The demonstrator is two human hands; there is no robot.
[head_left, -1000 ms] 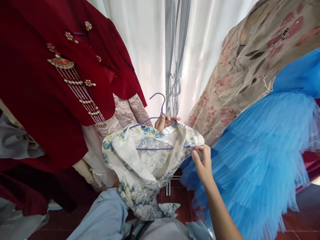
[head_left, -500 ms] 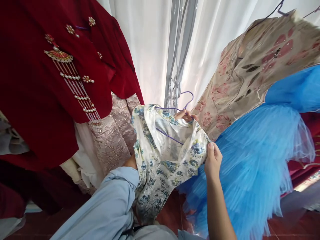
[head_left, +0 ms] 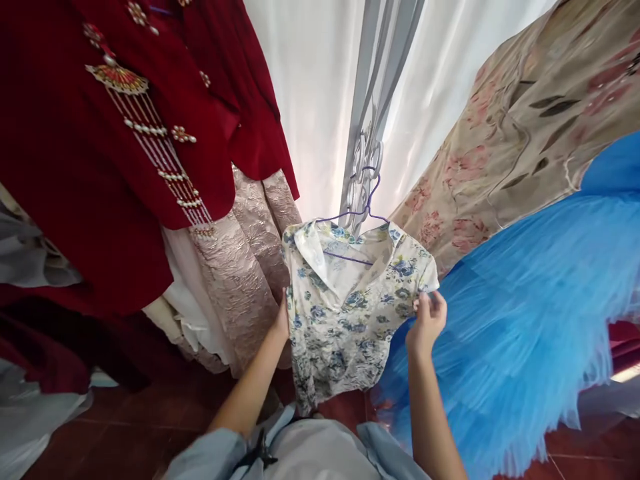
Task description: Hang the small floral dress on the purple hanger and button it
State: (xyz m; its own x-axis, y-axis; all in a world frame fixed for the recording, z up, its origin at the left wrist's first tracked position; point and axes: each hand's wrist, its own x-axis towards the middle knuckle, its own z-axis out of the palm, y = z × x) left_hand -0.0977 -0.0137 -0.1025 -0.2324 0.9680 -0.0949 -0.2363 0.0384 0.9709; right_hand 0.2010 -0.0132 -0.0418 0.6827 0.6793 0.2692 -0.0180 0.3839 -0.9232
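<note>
A white blouse (head_left: 345, 320) with blue and green flowers hangs on a purple hanger (head_left: 371, 203), whose hook is at the grey metal rack. My right hand (head_left: 427, 323) pinches the hem of the short sleeve on the right between thumb and fingers. At the opposite side edge, my left hand (head_left: 283, 320) grips the blouse, its fingers mostly hidden behind the cloth. The collar lies spread in a V, and the hanger's lower bar shows inside the neck.
Left hangs a dark red jacket (head_left: 200, 133) with a beaded tassel, over a pink brocade garment (head_left: 240, 267). To the right are a beige floral dress (head_left: 525, 133) and a blue tulle dress (head_left: 525, 287). Behind stand the grey metal rack (head_left: 367, 73) and white curtain (head_left: 305, 73). Below is a red tiled floor (head_left: 135, 440).
My left hand has come out from the blouse's neck and moved to its left side edge. The blouse now hangs flatter and straighter on the hanger. My right hand stays at the sleeve.
</note>
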